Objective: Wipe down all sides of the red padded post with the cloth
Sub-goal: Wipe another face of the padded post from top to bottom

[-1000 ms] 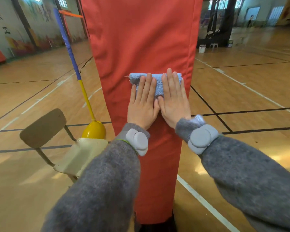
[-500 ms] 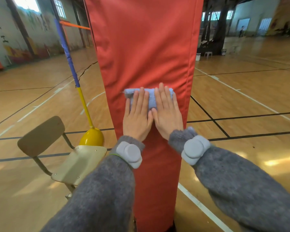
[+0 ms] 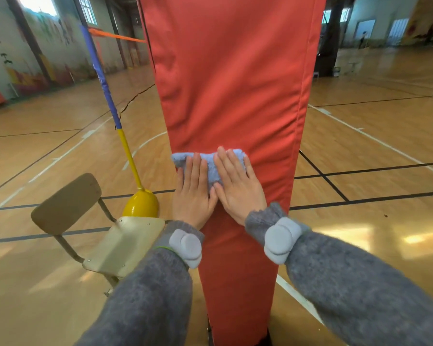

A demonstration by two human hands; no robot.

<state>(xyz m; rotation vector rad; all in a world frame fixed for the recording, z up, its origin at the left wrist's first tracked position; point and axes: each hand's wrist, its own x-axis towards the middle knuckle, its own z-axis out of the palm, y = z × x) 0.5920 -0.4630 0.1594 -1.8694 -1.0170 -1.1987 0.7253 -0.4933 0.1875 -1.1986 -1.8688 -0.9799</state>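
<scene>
Fingers [image 3: 196, 171] of the left hand [image 3: 191, 196] lay straight and flat, grasping nothing, pressing the light blue terry cloth [image 3: 180, 159] against the red padded post [image 3: 235, 83]. Fingers [image 3: 231, 166] of the right hand [image 3: 239, 188] lay equally straight and released, spread over the cloth's right half. Both hands sat side by side, thumbs touching.

The cloth was folded into a horizontal strip on the near face of the post, toward its left edge, at roughly mid-height of the visible padding. The padding was smooth red fabric with light creasing and a vertical seam down its right side. Its foot met the floor at the bottom edge of the view.

Grey knit sleeves [image 3: 360, 295] covered both forearms, each wrist carrying a pale grey rounded device [image 3: 280, 239].

The room was an indoor sports hall. The wooden floor [image 3: 373, 151] was glossy, marked with black and white court lines, and showed patches of reflected light. A chair [image 3: 125, 243] with a beige seat and brown backrest stood just left of the post. Behind it rose a tilted blue-and-yellow net pole [image 3: 103, 81] on a yellow rounded base [image 3: 140, 203]. Painted murals [image 3: 48, 46] covered the left wall beneath windows.
</scene>
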